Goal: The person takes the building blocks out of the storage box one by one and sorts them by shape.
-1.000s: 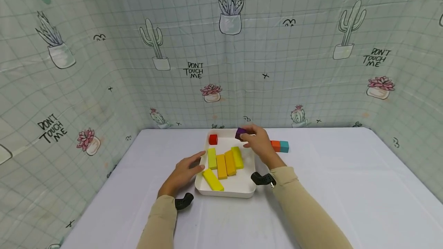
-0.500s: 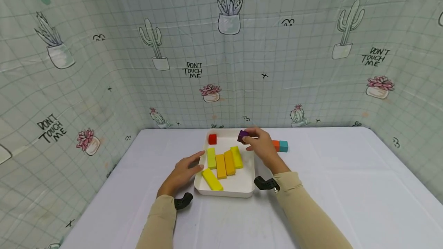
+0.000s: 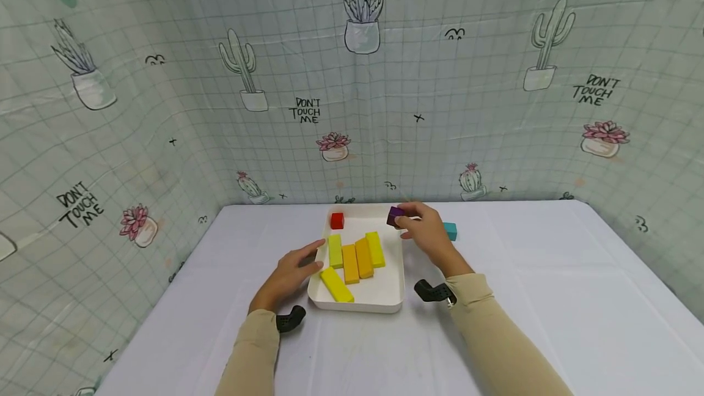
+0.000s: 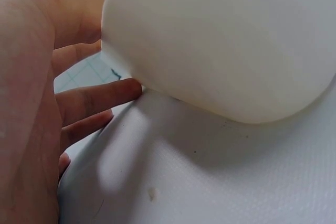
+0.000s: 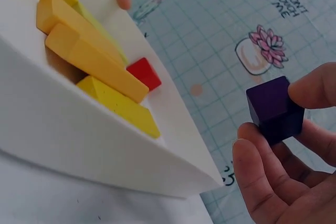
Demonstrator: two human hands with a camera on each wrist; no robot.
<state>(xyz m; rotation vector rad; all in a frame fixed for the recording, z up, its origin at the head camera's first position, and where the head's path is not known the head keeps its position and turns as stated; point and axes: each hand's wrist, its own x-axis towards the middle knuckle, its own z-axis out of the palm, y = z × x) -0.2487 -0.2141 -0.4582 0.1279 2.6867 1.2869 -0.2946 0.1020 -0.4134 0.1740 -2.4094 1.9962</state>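
Observation:
My right hand [image 3: 430,234] pinches a dark purple cube [image 5: 274,106] between thumb and fingers, above the far right corner of a white tray [image 3: 379,303]. My left hand [image 3: 288,272] lies at the tray's left side, fingers spread and fairly straight, touching its wall in the left wrist view. Inside the tray sit a red cube [image 3: 337,220], two orange blocks [image 3: 351,264] and several yellow blocks [image 3: 337,286]. Beyond the right hand, a teal cube [image 3: 450,231] shows on the table.
The tray stands on a white-covered table [image 3: 522,298]. A grid-patterned cloth [image 3: 418,157] with cactus drawings hangs behind it and along the sides. A black strap-like device [image 3: 290,319] sits at each wrist.
My right hand has moved a little to the right with the purple cube, toward the tray's right edge. The orange cube beside the teal one is now hidden. The left hand stays put.

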